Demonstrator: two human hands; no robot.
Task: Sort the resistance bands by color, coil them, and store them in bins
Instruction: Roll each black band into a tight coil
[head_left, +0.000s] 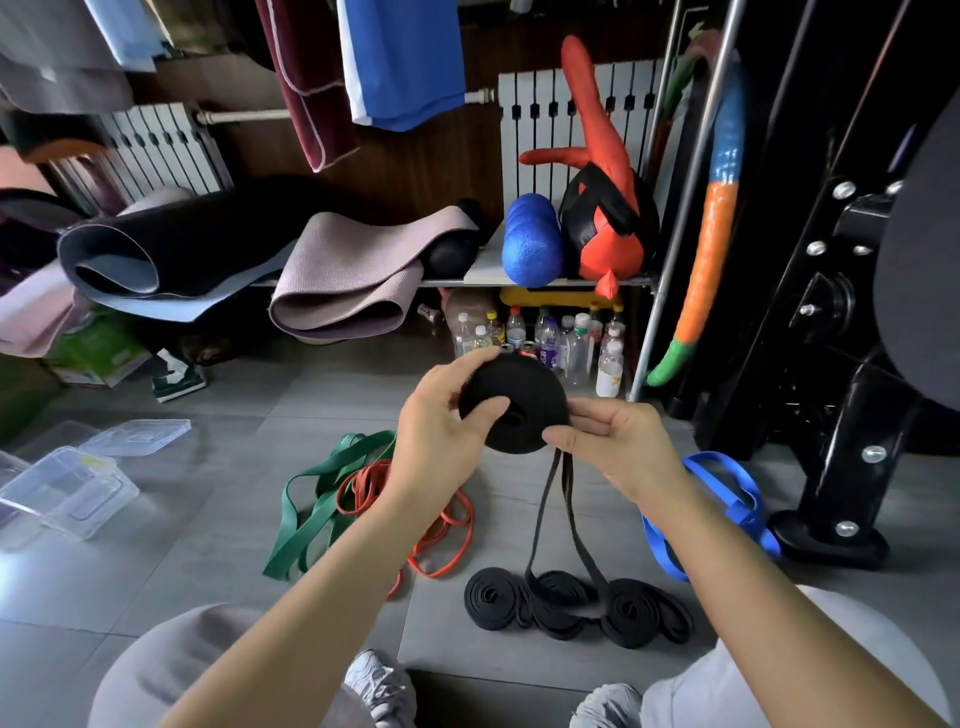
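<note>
Head camera gives me both hands raised over the floor, sharing one black coil (524, 389). I see the left hand (447, 415) gripping it from the left, thumb pressed on the flat face near the centre hole and fingers curled over the top rim. The right hand (608, 441) pinches the coil's lower right edge between thumb and fingers, just where the loose tail (550, 509) leaves the roll. That tail hangs down in two strands and reaches the coiled black bands (550, 605) lying side by side on the grey tiles (208, 519) ahead of the person's shoes. Left of those I make out the red bands (363, 488) in a loose tangle, touching the green band (311, 514) sprawled beside them. A blue band (727, 483) lies at right, partly hidden by the right forearm, just beside a black machine base (831, 540). The clear bins (67, 488) stand well apart at far left with a lid (140, 436) next to them. Beyond, a shelf (493, 270) carries rolled mats (337, 280) and a blue foam roller (532, 239), with bottles (545, 338) underneath
</note>
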